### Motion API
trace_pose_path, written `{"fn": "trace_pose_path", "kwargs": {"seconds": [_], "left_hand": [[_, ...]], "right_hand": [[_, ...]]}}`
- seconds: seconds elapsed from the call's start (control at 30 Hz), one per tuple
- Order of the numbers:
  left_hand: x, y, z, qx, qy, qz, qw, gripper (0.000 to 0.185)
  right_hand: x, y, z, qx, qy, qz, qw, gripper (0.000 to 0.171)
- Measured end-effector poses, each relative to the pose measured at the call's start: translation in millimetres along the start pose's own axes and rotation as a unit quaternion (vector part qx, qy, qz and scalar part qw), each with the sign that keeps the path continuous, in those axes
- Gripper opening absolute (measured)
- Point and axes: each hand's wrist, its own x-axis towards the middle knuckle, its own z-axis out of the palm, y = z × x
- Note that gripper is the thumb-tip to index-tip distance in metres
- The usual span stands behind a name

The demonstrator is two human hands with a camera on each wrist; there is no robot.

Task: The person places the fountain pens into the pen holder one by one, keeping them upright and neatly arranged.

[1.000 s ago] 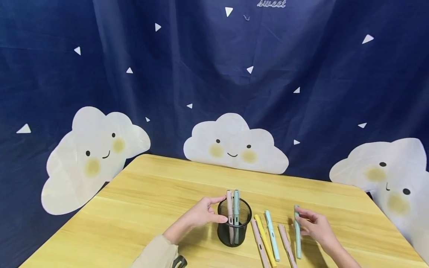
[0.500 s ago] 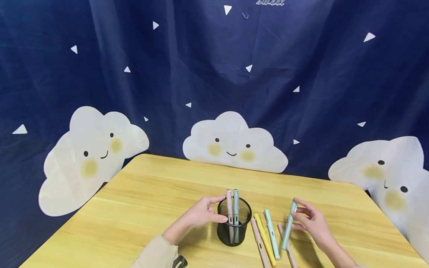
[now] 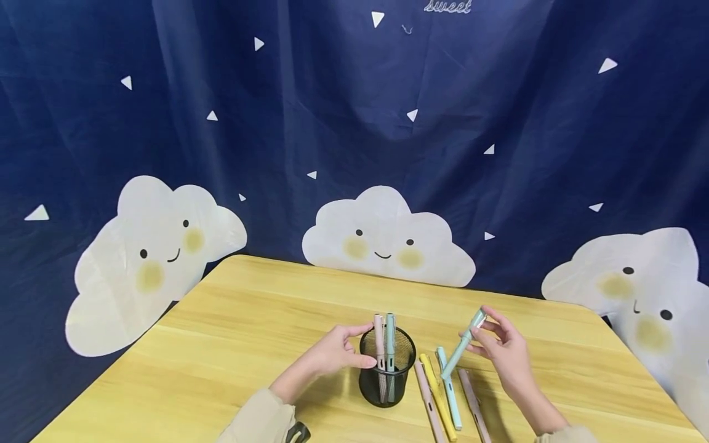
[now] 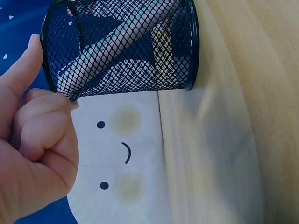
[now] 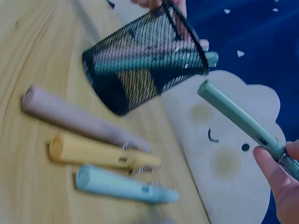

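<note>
A black mesh pen holder (image 3: pixel 371 389) stands upright on the table with a pink pen (image 3: pixel 379 335) and a green pen (image 3: pixel 391 332) inside. My left hand (image 3: pixel 332 354) grips its rim between thumb and forefinger; the left wrist view shows the other fingers of this hand (image 4: pixel 44 130) curled beside the rim (image 4: pixel 45 60). To the right, my right hand (image 3: pixel 509 357) pinches another green pen (image 3: pixel 462 346) near its upper end. That pen (image 5: pixel 236 114) is tilted, its lower end pointing toward the holder, raised over the loose pens.
Several pens lie side by side right of the holder: a pink pen (image 3: pixel 428 400), a yellow pen (image 3: pixel 437 397), a light blue pen (image 3: pixel 451 397) and another pink pen (image 3: pixel 474 406). Behind the wooden table (image 3: pixel 266 295) hangs a dark blue curtain (image 3: pixel 354 123) with clouds.
My right hand has lifted the green pen off the table and brought it left and up, tilting it toward the holder. My left hand has stayed at the rim.
</note>
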Motion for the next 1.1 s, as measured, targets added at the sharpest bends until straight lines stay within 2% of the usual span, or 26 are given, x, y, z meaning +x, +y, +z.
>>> {"fn": "trace_pose_path", "kwargs": {"seconds": [0.27,0.5,0.7,0.73,0.77,0.93,0.97,1.1], "left_hand": [[2.4,-1.8,0.2,-0.005,-0.006,0.006,1.0,0.069],[1.4,-1.8,0.4,-0.003,-0.008,0.001,1.0,0.069],[1.0,-1.9,0.0,-0.009,-0.005,0.003,0.9999,0.069],[1.2,-2.1,0.0,-0.009,-0.006,0.004,0.9999,0.069],[1.5,-2.3,0.0,-0.007,-0.006,0.004,0.9999,0.069],[2.7,-2.4,0.1,-0.002,-0.007,0.008,0.9999,0.069],[2.5,-2.2,0.1,-0.001,-0.006,0.007,1.0,0.069],[0.9,-1.9,0.5,-0.001,-0.003,0.003,1.0,0.069]], "right_hand": [[14.1,8.5,14.4,0.05,0.043,-0.013,0.998,0.054],[11.8,1.8,32.0,0.115,0.033,-0.027,0.992,0.054],[20.4,17.5,34.8,0.125,0.045,-0.018,0.991,0.062],[17.1,6.0,43.4,0.143,0.035,-0.022,0.989,0.062],[17.4,6.2,45.3,0.146,0.03,-0.028,0.988,0.062],[19.1,9.6,56.0,0.114,0.018,-0.053,0.992,0.061],[22.7,22.4,52.1,0.087,0.03,-0.054,0.994,0.062],[20.6,24.4,62.8,0.058,0.037,-0.064,0.996,0.062]]}}
